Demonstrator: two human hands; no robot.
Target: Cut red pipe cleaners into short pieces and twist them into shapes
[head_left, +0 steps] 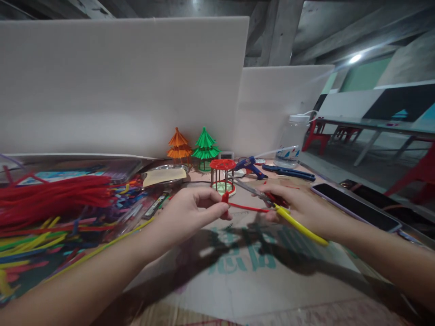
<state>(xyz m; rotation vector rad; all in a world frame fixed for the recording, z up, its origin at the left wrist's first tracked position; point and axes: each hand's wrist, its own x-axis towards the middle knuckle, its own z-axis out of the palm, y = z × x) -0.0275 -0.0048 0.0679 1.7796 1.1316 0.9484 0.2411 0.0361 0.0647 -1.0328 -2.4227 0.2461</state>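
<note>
Between the thumb and fingers of my left hand is a red pipe cleaner, its end bent into a small upright fold. The strand runs right to the fingertips of my right hand. That hand is closed around yellow-handled pliers, whose long metal jaws point up and left. Just behind my hands stands a small pavilion-like model with a red top, thin posts and a pale base with red edging. Farther back are an orange tiered roof model and a green one.
Bundled red pipe cleaners and mixed coloured strands lie left. A metal dish sits behind my left hand. Back right are a blue glue gun, a dark blue tool and a clear bottle; a phone lies right.
</note>
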